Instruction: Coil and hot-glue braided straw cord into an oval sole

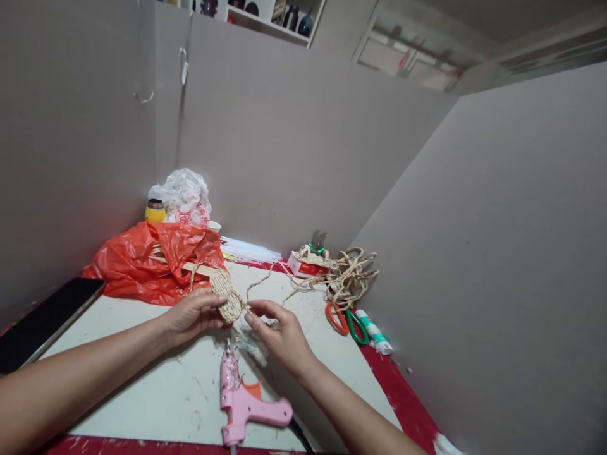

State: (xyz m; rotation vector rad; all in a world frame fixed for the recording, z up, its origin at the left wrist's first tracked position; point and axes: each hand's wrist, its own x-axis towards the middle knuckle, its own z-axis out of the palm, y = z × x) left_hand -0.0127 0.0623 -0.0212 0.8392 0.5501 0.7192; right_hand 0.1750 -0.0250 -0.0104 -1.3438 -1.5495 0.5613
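Note:
My left hand grips a small sole-shaped piece of coiled straw rope, thumb on its face and fingers behind it. At the piece's lower right end, my right hand pinches the loose straw cord between thumb and forefinger. That cord runs back across the board toward a tangled heap of straw rope. Just below the hands lies a pink hot glue gun with an orange trigger, its nozzle pointing away from me.
On the left are a phone and a red plastic bag with wooden sticks. Behind stand a yellow jar and clear glue sticks. Scissors with orange and green handles lie right. Grey panels enclose the white board.

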